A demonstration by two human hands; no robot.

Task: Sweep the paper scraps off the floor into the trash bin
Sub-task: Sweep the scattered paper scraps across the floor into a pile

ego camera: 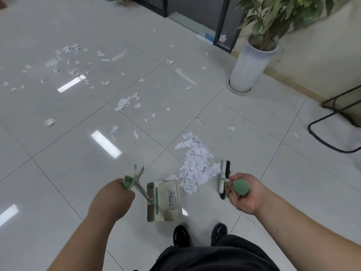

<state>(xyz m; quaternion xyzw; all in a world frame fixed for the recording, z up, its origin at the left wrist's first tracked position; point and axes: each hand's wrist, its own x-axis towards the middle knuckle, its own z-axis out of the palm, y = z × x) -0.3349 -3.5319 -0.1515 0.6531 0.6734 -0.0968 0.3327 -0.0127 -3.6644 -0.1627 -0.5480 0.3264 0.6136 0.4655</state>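
Your left hand (113, 194) is closed round the green grip of the dustpan (164, 200), which rests on the floor (58, 173) at 6 o'clock — just ahead of your shoes (181, 235). Your right hand (244, 194) is wrapped round the broom (224, 178) handle, its bristles touching the heaped paper scraps (195, 161) at the pan's mouth. More scraps lie scattered towards 10 o'clock — a potted plant (252, 63) stands at 1.
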